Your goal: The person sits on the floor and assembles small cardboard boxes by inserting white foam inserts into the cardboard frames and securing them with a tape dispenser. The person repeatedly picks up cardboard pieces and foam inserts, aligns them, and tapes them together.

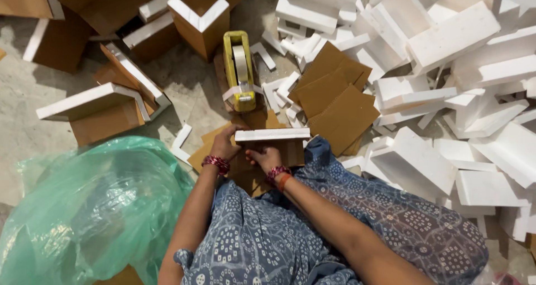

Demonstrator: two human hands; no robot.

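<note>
A flat white foam bar (272, 134) lies across the top of a brown cardboard piece (290, 151) in front of my lap. My left hand (224, 142) grips the bar's left end with the fingers curled over it. Just below the bar, my right hand (264, 156) presses on the cardboard under it. Both wrists wear red bangles. A yellow tape dispenser (239, 70) with a white tape roll stands on the floor just beyond the bar.
A big heap of white foam blocks (452, 45) fills the right side. Loose cardboard sheets (338, 103) lie in the middle. Finished cardboard-and-foam corner pieces (97, 109) are stacked at the left and top. A green plastic bag (84, 207) bulges at lower left.
</note>
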